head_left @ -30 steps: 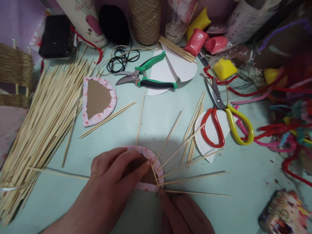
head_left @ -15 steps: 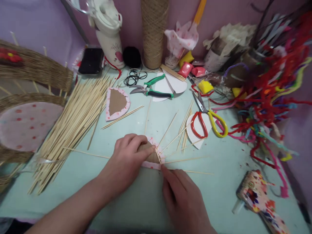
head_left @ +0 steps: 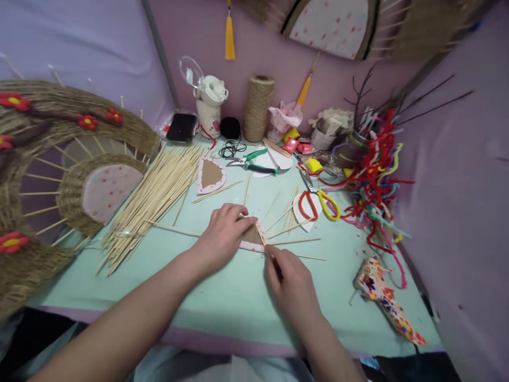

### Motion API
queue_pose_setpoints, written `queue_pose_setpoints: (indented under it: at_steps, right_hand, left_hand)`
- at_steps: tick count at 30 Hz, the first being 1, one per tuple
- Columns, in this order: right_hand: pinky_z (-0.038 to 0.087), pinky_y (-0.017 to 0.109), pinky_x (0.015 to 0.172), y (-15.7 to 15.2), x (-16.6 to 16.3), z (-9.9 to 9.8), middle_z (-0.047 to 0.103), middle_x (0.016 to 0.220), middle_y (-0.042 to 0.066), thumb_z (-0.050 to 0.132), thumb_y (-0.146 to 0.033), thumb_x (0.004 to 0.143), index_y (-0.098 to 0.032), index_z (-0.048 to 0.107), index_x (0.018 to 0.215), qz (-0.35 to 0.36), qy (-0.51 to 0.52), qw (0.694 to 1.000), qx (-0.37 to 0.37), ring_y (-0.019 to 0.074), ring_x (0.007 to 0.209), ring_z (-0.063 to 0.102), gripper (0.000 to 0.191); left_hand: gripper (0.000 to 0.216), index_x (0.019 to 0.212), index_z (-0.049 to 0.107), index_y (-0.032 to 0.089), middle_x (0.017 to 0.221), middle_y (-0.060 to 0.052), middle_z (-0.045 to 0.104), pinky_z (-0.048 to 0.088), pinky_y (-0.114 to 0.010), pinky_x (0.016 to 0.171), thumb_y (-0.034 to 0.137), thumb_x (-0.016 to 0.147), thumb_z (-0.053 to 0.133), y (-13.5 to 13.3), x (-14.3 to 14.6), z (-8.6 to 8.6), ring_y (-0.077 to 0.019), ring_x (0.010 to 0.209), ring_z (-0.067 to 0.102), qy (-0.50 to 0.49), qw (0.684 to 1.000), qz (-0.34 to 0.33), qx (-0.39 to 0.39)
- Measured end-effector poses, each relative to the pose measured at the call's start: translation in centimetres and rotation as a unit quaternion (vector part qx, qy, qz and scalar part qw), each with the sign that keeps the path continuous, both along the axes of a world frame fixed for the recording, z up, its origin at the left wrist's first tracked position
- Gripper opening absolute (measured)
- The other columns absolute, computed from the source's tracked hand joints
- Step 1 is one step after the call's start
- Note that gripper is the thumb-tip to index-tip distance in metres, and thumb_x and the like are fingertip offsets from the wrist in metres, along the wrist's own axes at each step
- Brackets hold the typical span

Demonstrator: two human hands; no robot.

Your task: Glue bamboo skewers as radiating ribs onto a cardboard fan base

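Note:
A half-round cardboard piece (head_left: 250,237) with a pink-and-white fabric border lies flat on the table. My left hand (head_left: 221,237) is closed over its left side, thumb pressing near the curved edge. Thin bamboo sticks (head_left: 294,241) fan out from that edge, several to the right and others up and left. Across the right part of the border runs a pale thin stick (head_left: 260,233), between my left thumb and my right fingertips. My right hand (head_left: 292,273) pinches at its lower end, by the piece's bottom right corner; the exact grip is partly hidden.
A big bundle of bamboo sticks (head_left: 155,201) lies left, beside a woven wicker fan shape (head_left: 75,170). Behind are another cardboard piece (head_left: 212,175), pruning shears (head_left: 254,162) and a twine spool (head_left: 258,109). Scissors (head_left: 318,201), pipe cleaners (head_left: 384,180) and a floral-covered glue gun (head_left: 387,297) are right.
The camera view has tilted up and pulled back, so more wall and the table's front edge show. Both hands stay at the cardboard piece in nearly the same pose.

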State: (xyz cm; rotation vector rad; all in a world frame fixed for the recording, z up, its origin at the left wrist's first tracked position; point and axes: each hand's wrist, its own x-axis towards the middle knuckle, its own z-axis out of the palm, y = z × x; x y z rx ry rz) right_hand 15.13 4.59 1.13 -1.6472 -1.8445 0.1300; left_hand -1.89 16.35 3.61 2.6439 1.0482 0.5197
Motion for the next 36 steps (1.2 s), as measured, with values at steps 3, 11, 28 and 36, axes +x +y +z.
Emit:
queue_pose_setpoints:
  at_steps: [3, 11, 28, 36]
  right_hand:
    - [0.046, 0.028, 0.070, -0.1, -0.1, -0.1, 0.064, 0.078, 0.004, 0.046, -0.014, 0.093, -0.016, 0.062, 0.107, -0.005, -0.006, 1.000, 0.005, 0.0166, 0.073, 0.060, 0.021]
    - [0.045, 0.028, 0.067, -0.3, -0.4, -0.1, 0.060, 0.075, 0.003, 0.048, -0.019, 0.093, -0.016, 0.064, 0.101, -0.028, -0.026, 0.999, 0.011, 0.0170, 0.070, 0.057, 0.018]
    - [0.047, 0.029, 0.069, -0.4, -0.2, -0.8, 0.060, 0.081, 0.005, 0.049, -0.031, 0.096, -0.018, 0.064, 0.098, -0.044, 0.019, 0.998, 0.030, 0.0178, 0.074, 0.058, 0.021]
    - [0.048, 0.030, 0.071, -0.3, -0.2, -0.5, 0.061, 0.082, 0.005, 0.050, -0.026, 0.095, -0.018, 0.064, 0.097, -0.045, 0.028, 0.998, 0.028, 0.0181, 0.077, 0.059, 0.017]
  left_hand:
    - [0.038, 0.118, 0.064, 0.023, 0.118, -0.010, 0.057, 0.039, -0.043, 0.092, 0.009, 0.092, 0.041, 0.4, -0.3, 0.1, -0.0246, 0.113, 0.044, -0.015, 1.000, 0.021, 0.011]
    - [0.038, 0.112, 0.069, 0.021, 0.113, -0.010, 0.061, 0.040, -0.044, 0.091, 0.009, 0.086, 0.043, 1.5, -1.4, 0.7, -0.0268, 0.112, 0.048, -0.037, 0.994, 0.097, 0.032]
    - [0.028, 0.091, 0.073, 0.017, 0.097, -0.011, 0.071, 0.046, -0.036, 0.086, 0.025, 0.083, 0.048, 5.8, -7.7, 2.3, -0.0255, 0.094, 0.063, 0.011, 0.934, 0.357, 0.026]
    - [0.025, 0.086, 0.074, 0.017, 0.095, -0.017, 0.072, 0.048, -0.035, 0.081, 0.022, 0.081, 0.050, 7.2, -5.7, 2.7, -0.0286, 0.094, 0.065, 0.177, 0.953, 0.244, -0.015]
